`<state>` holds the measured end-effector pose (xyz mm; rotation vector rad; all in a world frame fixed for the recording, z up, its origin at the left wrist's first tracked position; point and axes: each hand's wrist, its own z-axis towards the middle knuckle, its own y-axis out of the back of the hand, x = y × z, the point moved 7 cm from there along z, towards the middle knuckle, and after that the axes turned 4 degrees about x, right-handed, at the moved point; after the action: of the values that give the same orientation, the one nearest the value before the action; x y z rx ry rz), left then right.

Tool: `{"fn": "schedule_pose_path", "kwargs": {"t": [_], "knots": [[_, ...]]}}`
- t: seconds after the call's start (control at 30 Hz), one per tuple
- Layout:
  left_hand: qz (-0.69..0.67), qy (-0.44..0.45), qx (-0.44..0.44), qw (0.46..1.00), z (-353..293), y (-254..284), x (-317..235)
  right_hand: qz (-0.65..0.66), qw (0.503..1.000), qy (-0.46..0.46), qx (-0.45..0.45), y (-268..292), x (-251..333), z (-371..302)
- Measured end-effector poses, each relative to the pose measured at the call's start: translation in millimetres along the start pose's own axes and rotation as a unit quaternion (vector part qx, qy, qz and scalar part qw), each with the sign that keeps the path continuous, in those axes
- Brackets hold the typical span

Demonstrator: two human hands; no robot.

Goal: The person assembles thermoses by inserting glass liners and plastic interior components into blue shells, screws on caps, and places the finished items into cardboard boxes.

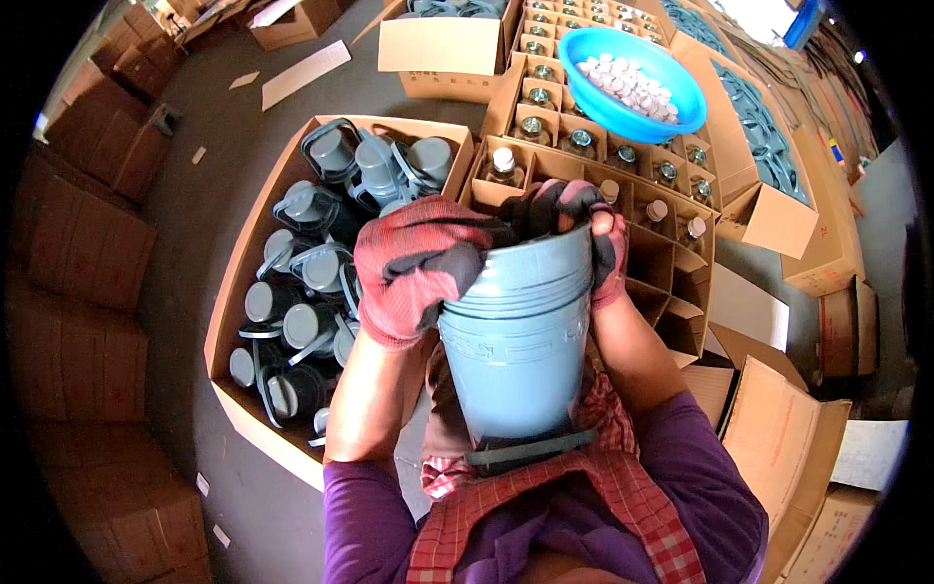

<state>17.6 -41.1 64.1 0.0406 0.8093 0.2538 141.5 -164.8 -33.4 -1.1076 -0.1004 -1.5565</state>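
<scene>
Upright in front of my body is a tapered blue-grey plastic bucket (pixel 516 360), with raised ribs near its wide rim and a dark strap-like handle (pixel 530 450) across its lower end. My left hand (pixel 420 261), in a red and black work glove, grips the rim from the left. My right hand (pixel 605 248), gloved alike, closes around the far right of the rim. Its thumb side is partly hidden by the bucket. Just beyond my hands is a divided carton (pixel 671 292) holding several bottles with white caps (pixel 503 167). The bucket's inside is hidden from me.
At the left, an open carton (pixel 229 341) is full of dark containers with grey lids and straps (pixel 304 326). A blue basin (pixel 584 92) of white caps rests on cartons of glass bottles. Cartons of blue-grey parts (pixel 764 136) stand far right; stacked brown boxes (pixel 78 331) line the left.
</scene>
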Motion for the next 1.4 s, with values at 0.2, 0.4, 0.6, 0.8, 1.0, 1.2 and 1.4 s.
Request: {"fn": "schedule_pose_path", "kwargs": {"t": [0.2, 0.4, 0.6, 0.8, 1.0, 1.2, 1.4], "knots": [[0.154, -0.133, 0.122, 0.971, 4.2, -12.9, -29.3, -0.140, 0.987, 0.001, 0.074, -18.1, 39.9, 3.1], [0.352, 0.035, 0.203, 0.913, 11.4, -37.1, -54.8, -0.401, 0.905, 0.026, 0.140, -61.9, 86.4, -6.1], [0.413, 0.006, 0.157, 0.897, -8.0, -40.0, -63.9, -0.393, 0.909, -0.024, 0.135, -59.7, 79.9, -6.9], [0.397, 0.027, 0.156, 0.904, -2.3, -42.2, -50.7, -0.337, 0.936, -0.026, 0.103, -47.1, 75.4, -3.6], [0.408, 0.110, 0.202, 0.884, 5.0, -51.0, -51.7, -0.429, 0.902, -0.029, 0.043, -39.8, 63.9, -13.7], [0.450, 0.092, 0.171, 0.871, -6.7, -47.6, -48.1, -0.523, 0.851, -0.020, 0.034, -43.7, 58.9, -20.3], [0.469, 0.077, 0.148, 0.868, -9.8, -48.8, -43.7, -0.442, 0.892, -0.090, -0.036, -51.0, 54.1, -10.0]]}}
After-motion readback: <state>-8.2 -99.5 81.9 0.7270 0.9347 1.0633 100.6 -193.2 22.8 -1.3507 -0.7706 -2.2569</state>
